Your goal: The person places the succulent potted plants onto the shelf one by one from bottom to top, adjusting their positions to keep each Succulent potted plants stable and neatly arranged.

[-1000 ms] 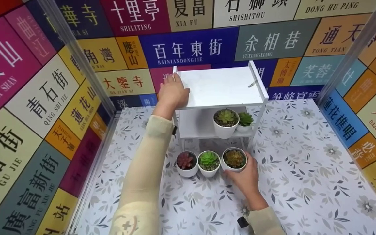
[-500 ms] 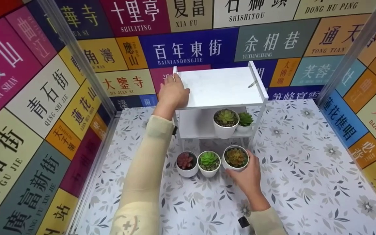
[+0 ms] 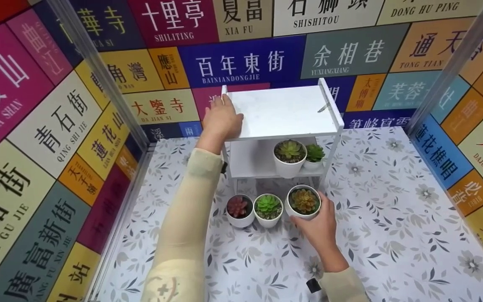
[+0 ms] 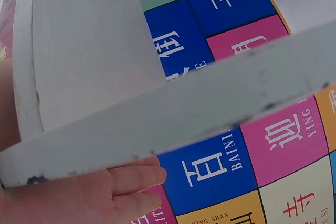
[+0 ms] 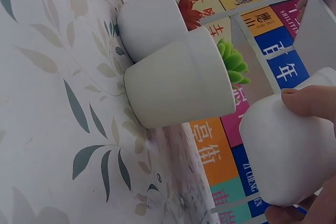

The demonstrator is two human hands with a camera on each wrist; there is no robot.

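My right hand (image 3: 319,222) grips a white pot with an orange-brown succulent (image 3: 303,200), thumb and fingers round its sides. In the right wrist view this white pot (image 5: 286,145) is held off the patterned surface. My left hand (image 3: 223,119) holds the upper left side of a white tiered shelf (image 3: 283,111). Fingers (image 4: 137,179) show beyond its side rail (image 4: 173,114) in the left wrist view. A green succulent pot (image 3: 268,209) and a dark red succulent pot (image 3: 240,211) stand left of the held pot.
On the shelf's lower tier stand a larger succulent pot (image 3: 289,157) and a smaller one (image 3: 314,156), both at the right. Leaf-patterned covering (image 3: 384,235) lies beneath everything. Colourful sign-printed walls (image 3: 241,58) enclose the back and sides.
My right hand has lifted the orange-brown succulent pot slightly and shifted it a little to the right. The left hand stays on the shelf, and the other pots have not moved.
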